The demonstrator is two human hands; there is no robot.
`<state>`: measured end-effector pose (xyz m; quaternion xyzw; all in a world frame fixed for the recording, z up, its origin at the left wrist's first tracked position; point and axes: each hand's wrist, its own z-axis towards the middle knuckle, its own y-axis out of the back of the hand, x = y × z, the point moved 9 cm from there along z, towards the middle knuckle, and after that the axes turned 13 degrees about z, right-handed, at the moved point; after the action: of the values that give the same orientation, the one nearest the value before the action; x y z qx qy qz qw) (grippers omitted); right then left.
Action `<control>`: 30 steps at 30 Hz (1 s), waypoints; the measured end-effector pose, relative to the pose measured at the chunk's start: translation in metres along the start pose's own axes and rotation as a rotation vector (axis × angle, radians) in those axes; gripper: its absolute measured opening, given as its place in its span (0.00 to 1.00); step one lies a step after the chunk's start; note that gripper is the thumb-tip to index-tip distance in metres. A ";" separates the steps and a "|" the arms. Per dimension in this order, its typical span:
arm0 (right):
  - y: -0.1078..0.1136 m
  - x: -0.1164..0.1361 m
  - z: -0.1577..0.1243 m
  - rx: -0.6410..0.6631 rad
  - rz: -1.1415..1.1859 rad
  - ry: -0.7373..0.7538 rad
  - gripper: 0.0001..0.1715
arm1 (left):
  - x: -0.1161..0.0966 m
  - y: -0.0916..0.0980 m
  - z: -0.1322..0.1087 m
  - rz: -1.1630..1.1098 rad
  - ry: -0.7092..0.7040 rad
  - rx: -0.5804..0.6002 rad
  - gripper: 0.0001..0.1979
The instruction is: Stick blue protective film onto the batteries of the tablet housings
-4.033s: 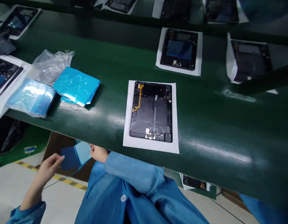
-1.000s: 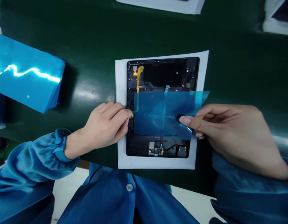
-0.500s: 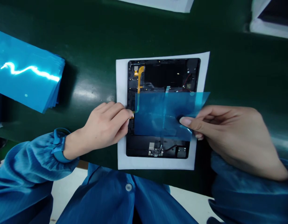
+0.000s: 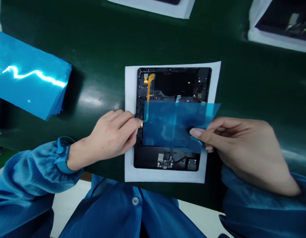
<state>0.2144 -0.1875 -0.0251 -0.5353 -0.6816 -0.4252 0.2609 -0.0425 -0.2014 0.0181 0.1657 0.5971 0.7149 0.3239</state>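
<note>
Film [image 4: 160, 125] runs lengthwise left-to-right across the tablet [image 4: 172, 82].

This appears to be an electronics workshop or assembly line. On a glossy dark green worktop [image 4: 98, 49], an opened flat black casing [image 4: 172, 82] bares an orange ribbon cable [image 4: 149, 87] and a small circuit board [image 4: 164, 163]. Farther off lies another dark casing [image 4: 279, 19] (partly cut off), at left a stack of shiny blue rectangular film sheets [image 4: 31, 79]; the worker wears a blue buttoned fabric coat [image 4: 118, 211].
</note>
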 end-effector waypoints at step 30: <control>-0.007 0.003 0.005 0.053 0.063 -0.022 0.24 | -0.001 0.004 0.001 -0.003 0.019 0.037 0.05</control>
<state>0.2071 -0.1824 -0.0269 -0.5539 -0.6784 -0.3926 0.2808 -0.0425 -0.2015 0.0225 0.1641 0.6136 0.7048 0.3160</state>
